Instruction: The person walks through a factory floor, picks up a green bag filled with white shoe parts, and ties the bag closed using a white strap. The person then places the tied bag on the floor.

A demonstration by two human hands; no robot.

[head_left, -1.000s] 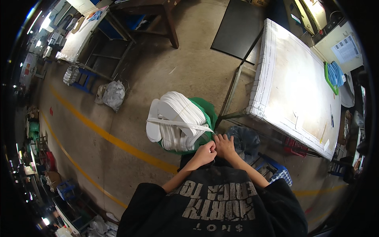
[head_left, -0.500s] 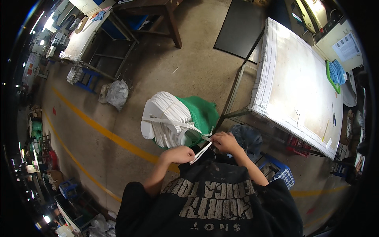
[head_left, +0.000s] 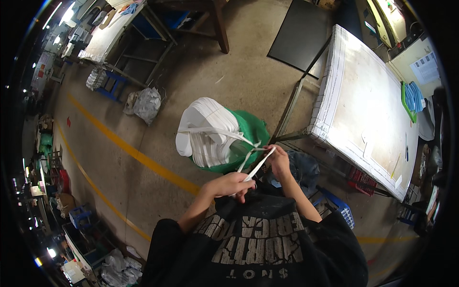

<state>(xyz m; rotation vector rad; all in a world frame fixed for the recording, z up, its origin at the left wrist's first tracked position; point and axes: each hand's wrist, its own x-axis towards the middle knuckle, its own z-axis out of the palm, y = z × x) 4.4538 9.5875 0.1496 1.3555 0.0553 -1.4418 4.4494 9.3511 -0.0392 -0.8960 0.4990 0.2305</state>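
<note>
Pinching white strap [head_left: 260, 164] between fingers [head_left: 240, 183].

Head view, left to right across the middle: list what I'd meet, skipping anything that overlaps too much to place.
Red floor mark, grey plastic bag, stack of white flat pieces, right hand, dark plastic bag, red basket, blue coiled bundle.

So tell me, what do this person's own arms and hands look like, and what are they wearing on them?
The left hand and right hand are both bare, with no gloves. The forearms are uncovered too. Loose, short black sleeves cover the upper arms, part of a black shirt with large, pale, cracked-looking lettering.
</note>
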